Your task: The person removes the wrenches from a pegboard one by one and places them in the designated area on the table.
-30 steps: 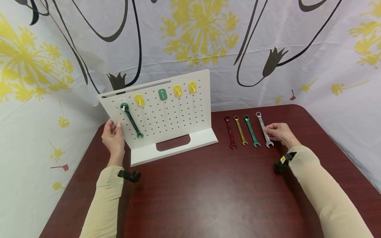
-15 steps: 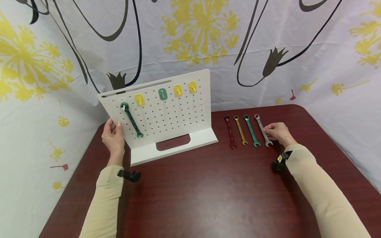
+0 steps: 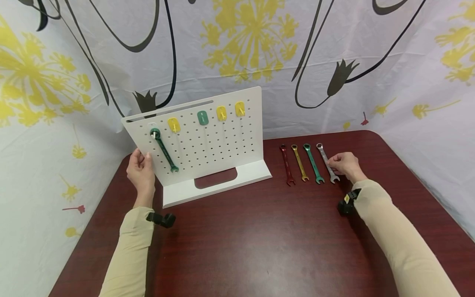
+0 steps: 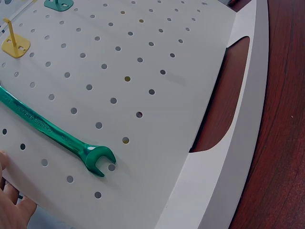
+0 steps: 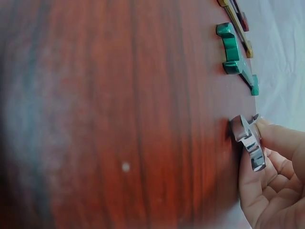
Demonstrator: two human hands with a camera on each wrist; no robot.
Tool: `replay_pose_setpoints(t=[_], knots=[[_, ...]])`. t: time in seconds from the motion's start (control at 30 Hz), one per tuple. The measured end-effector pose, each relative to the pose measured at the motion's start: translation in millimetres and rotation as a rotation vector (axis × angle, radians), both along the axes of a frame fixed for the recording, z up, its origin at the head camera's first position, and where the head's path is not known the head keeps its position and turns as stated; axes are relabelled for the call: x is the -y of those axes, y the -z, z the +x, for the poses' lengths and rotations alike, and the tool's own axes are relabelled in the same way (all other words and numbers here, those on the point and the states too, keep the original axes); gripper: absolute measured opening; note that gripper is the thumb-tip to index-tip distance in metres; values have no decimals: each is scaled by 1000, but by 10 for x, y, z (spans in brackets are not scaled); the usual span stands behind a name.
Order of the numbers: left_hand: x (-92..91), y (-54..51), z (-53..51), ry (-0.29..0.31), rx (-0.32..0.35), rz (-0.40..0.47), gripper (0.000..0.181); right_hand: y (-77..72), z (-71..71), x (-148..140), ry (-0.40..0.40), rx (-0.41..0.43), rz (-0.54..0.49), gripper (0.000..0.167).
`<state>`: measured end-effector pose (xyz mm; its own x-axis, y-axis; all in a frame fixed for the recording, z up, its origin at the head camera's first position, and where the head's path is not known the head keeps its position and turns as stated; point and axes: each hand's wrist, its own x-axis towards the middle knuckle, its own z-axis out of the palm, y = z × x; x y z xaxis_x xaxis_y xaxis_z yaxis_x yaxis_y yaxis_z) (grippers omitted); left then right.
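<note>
A white pegboard (image 3: 219, 140) stands at the left of the table, gripped at its left edge by the left hand (image 3: 142, 175), thumb in front. A dark green wrench (image 3: 165, 152) hangs from its leftmost hook; in the left wrist view that green wrench (image 4: 47, 128) slants across the holes. The right hand (image 3: 346, 165) pinches the silver wrench (image 3: 325, 160) at mid-shaft. In the right wrist view, thumb and fingers of the right hand (image 5: 276, 176) hold the silver wrench (image 5: 251, 143), whose open end faces the camera. A green wrench (image 3: 313, 163) lies beside it.
Yellow (image 3: 299, 162) and red (image 3: 286, 165) wrenches lie farther left in the row. Three yellow hooks, one of them near the right top (image 3: 240, 109), and a green hook (image 3: 203, 118) are on the board. Behind the table (image 3: 252, 231) hangs a patterned cloth (image 3: 274, 111).
The silver wrench, in the right hand's pinch, has shifted slightly left towards the green wrench. The left hand and the pegboard have stayed in place.
</note>
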<state>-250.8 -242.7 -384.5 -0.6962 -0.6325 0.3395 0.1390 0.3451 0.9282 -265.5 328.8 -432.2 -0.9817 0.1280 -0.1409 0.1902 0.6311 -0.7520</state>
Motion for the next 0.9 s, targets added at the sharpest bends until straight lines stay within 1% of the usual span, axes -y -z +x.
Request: replay_pose_setpoints(t=[0.33,0.6,0.9], knots=[[2,0,-3,0,11,8,31,-7,-1,34,53,-18,38,23],[-2,1,1,1,13,4,32,1,10,66,90,-15,127,20],[-2,-14,5,-3,22,1,32,18,5,64,90,-59,154,20]])
